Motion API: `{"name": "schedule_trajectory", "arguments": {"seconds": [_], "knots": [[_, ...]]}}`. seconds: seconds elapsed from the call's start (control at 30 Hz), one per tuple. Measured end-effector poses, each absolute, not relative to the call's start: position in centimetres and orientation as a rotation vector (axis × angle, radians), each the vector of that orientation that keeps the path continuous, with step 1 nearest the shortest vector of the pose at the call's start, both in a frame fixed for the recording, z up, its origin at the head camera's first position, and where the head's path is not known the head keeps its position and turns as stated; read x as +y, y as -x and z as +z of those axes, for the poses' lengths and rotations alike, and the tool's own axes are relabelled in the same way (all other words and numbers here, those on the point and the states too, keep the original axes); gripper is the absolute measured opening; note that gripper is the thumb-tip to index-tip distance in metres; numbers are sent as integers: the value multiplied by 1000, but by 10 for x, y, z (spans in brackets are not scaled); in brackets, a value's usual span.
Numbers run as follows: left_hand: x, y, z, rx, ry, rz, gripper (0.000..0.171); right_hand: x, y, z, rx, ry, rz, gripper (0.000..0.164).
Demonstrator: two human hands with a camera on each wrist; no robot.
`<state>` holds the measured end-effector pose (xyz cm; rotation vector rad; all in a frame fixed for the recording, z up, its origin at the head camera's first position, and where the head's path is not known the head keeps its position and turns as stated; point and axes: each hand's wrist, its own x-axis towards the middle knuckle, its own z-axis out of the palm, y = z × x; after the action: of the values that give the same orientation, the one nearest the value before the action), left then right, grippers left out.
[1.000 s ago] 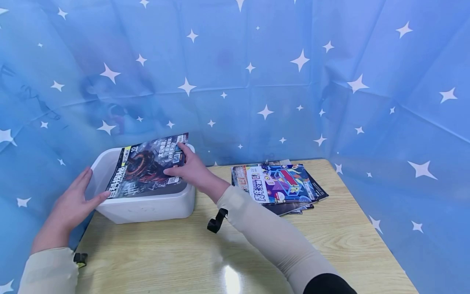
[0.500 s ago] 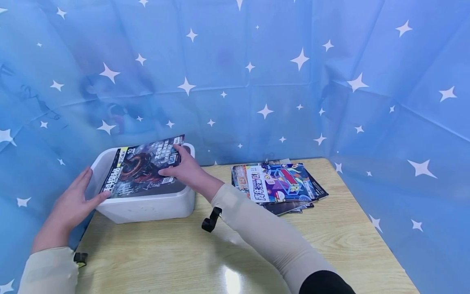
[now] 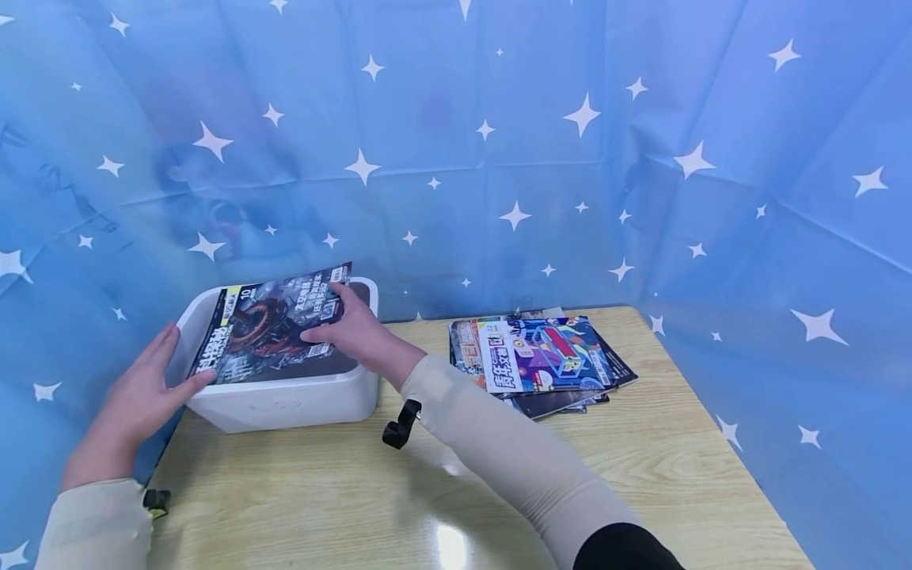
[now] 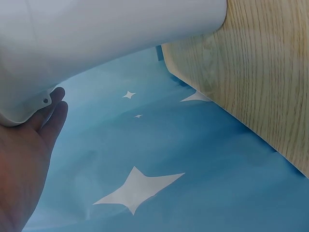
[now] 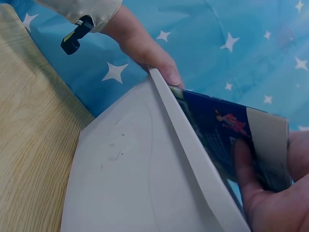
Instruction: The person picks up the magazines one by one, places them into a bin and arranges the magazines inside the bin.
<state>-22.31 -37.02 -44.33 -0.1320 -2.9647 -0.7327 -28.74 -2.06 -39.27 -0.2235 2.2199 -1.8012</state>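
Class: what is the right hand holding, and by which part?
The right hand holds a dark-covered magazine by its right-hand edge, as seen from the head view.

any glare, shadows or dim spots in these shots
Head view: one bright glare spot on the pale wood-grain table, soft shadow beside the beige right sleeve; left wrist view: the white rounded plastic bin looks shaded grey; right wrist view: the dark printed paper magazine looks dim.
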Motion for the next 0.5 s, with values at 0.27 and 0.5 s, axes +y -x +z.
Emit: {"name": "schedule_trajectory", "arguments": {"seconds": [0.27, 0.5], "knots": [[-370, 223, -443, -2962, 128, -743, 108, -24, 286, -392, 2225, 209, -1790, 103], [-370, 222, -442, -2970, 106, -736, 109, -27, 285, -393, 2239, 198, -1774, 103]]}}
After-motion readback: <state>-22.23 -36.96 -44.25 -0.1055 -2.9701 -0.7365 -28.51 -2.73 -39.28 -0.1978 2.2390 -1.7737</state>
